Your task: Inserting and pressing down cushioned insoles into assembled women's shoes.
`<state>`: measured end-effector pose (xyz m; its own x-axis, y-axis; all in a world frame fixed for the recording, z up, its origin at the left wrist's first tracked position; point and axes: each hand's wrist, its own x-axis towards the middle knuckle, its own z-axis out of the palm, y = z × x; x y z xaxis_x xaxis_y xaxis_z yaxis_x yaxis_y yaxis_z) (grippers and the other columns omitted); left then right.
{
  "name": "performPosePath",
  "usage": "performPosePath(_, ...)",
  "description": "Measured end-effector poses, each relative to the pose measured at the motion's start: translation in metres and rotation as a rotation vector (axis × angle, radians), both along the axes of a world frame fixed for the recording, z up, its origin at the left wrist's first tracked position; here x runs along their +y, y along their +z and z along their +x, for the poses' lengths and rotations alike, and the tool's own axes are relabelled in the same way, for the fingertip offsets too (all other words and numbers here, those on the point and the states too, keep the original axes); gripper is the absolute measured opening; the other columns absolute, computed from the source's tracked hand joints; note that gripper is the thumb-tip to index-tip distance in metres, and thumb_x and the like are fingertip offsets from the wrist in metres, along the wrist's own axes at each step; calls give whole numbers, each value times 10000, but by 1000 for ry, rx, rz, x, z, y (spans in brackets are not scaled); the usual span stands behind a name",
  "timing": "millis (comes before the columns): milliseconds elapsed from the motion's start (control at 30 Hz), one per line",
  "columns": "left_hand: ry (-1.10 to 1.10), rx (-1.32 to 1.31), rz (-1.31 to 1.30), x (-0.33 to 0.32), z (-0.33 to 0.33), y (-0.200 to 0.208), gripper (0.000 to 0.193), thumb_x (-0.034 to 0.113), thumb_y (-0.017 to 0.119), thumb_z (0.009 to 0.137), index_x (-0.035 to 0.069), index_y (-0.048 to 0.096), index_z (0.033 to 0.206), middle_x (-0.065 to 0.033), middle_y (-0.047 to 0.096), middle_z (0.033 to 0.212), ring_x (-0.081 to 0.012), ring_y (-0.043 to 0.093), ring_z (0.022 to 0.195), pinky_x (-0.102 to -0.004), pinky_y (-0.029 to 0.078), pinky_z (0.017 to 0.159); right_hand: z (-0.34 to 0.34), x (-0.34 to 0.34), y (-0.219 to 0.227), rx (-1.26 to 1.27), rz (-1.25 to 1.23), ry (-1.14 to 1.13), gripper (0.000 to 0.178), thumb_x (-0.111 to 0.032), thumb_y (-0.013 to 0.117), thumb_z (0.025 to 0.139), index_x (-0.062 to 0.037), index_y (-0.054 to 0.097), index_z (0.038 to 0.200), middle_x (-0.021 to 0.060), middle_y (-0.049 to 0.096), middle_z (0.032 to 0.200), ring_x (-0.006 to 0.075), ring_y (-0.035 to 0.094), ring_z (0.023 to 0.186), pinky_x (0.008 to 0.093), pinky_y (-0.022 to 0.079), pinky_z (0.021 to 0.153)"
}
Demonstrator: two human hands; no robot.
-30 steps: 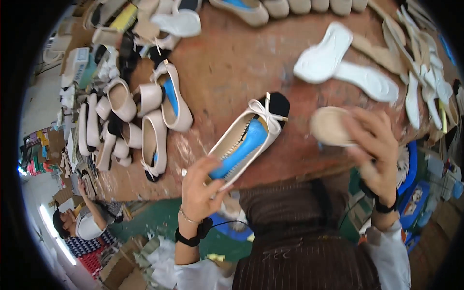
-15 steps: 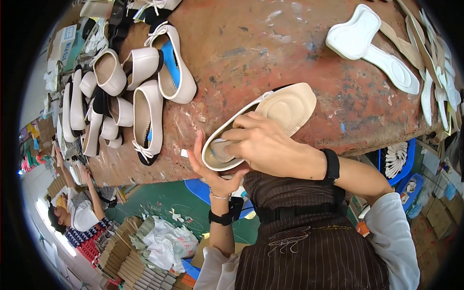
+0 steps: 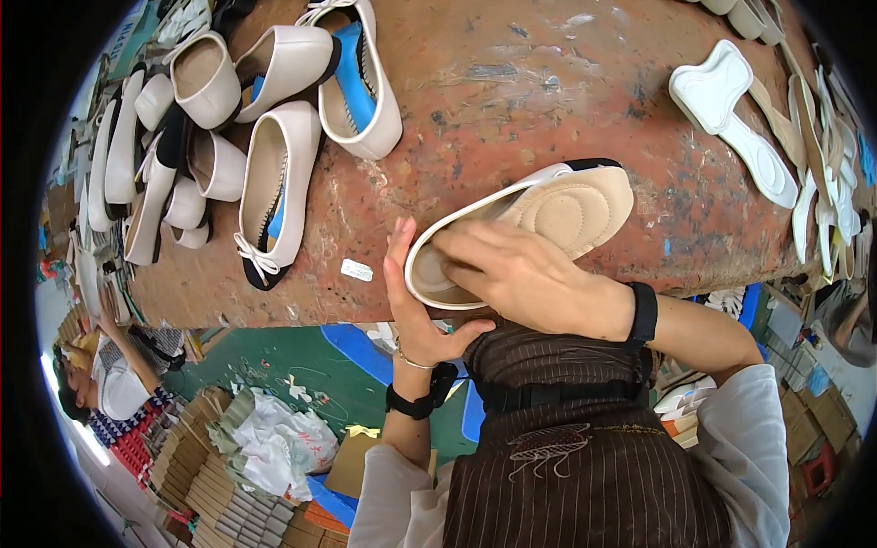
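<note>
A pale ballet flat point(image 3: 545, 174) with a black toe lies near the table's front edge, heel to the left. A beige insole point(image 3: 585, 208) with a stitched padded oval reaches out of it, its wide front end lying over the toe. My left hand point(image 3: 422, 320) cups the heel from outside, fingers up along its back and thumb apart on the near side. Inside the shoe opening, my right hand point(image 3: 539, 285) presses bent fingers on the insole's heel end. That hand hides the insole's middle, and its fingertips are partly hidden.
Several finished-looking pale flats point(image 3: 283, 183) with bows and black toes crowd the table's left side. White insole pieces point(image 3: 726, 91) and a pile of insoles point(image 3: 822, 173) lie at the right. A small white label point(image 3: 356, 269) rests beside my left hand. Another person point(image 3: 123, 384) is at far left.
The view has shifted, and the shoe appears a little farther right. My right fingers have moved down into the heel area, where the insole's end now looks flatter. My left hand still cups the heel.
</note>
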<state>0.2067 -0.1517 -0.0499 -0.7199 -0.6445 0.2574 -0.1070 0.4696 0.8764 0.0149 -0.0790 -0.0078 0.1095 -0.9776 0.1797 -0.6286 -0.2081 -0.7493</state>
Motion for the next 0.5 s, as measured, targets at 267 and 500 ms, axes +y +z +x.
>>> performPosePath(267, 8, -75, -67, -7, -7, 12, 554, 373, 584, 943, 41, 457, 1367, -307, 362, 1516, -461, 411, 1359, -506, 319, 1128, 11, -2, -1, 174, 14, 132, 337, -161, 612, 813, -36, 721, 1106, 98, 665, 1268, 256, 585, 1254, 354, 416, 1118)
performPosePath(500, 93, -10, -87, -3, -12, 9, 286, 274, 495, 979, 19, 477, 1109, -317, 468, 1410, -444, 477, 1286, -502, 373, 1066, 3, 28, 21, 515, 182, -73, 257, -167, 584, 824, -96, 781, 974, 121, 698, 1221, 226, 610, 1239, 446, 207, 1230)
